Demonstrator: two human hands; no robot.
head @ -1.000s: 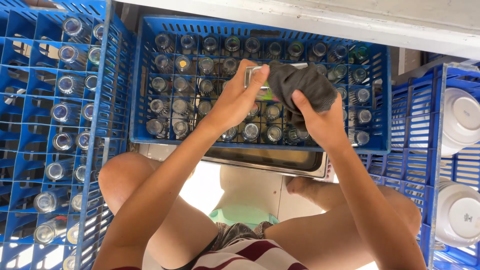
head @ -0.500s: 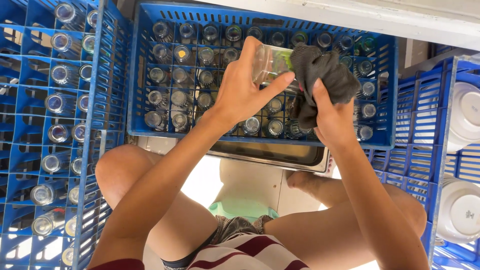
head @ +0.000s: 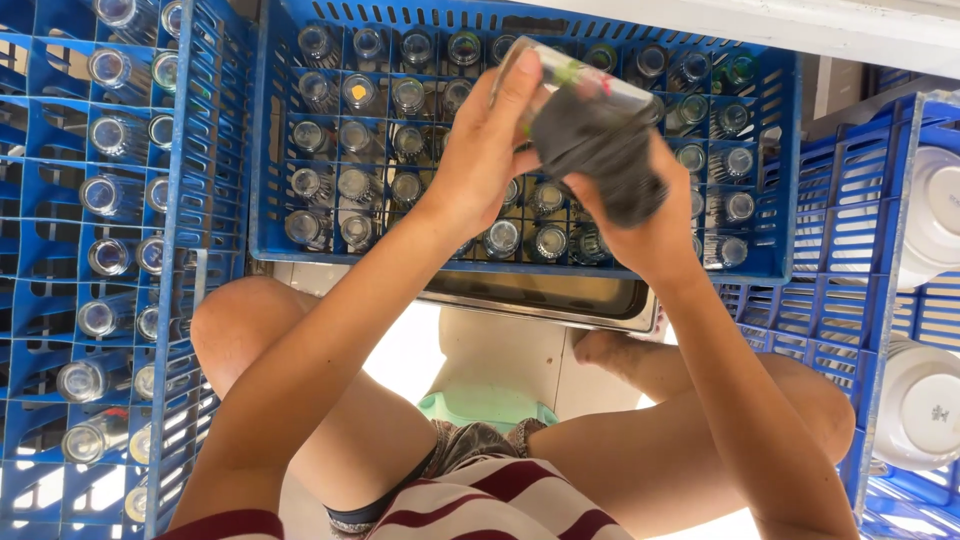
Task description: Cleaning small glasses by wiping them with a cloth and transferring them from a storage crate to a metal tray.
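Observation:
My left hand (head: 487, 150) grips a clear drinking glass (head: 575, 75), held tilted above the blue crate. My right hand (head: 640, 225) holds a dark grey cloth (head: 600, 150) bunched against the glass's side and open end. Both hands meet over the blue plastic crate (head: 262, 150), whose compartments hold several upturned and upright glasses. The lower part of the glass is hidden by the cloth and my fingers.
A second blue crate (head: 190, 200) with several glasses stands on the left. On the right, blue racks (head: 850, 280) hold white bowls (head: 925, 400). A steel tray (head: 545, 295) lies under the middle crate. My bare knees and a green stool (head: 485, 405) are below.
The glass has tipped further over and the cloth has slid round it. Both hands have risen slightly in the view and moved closer together.

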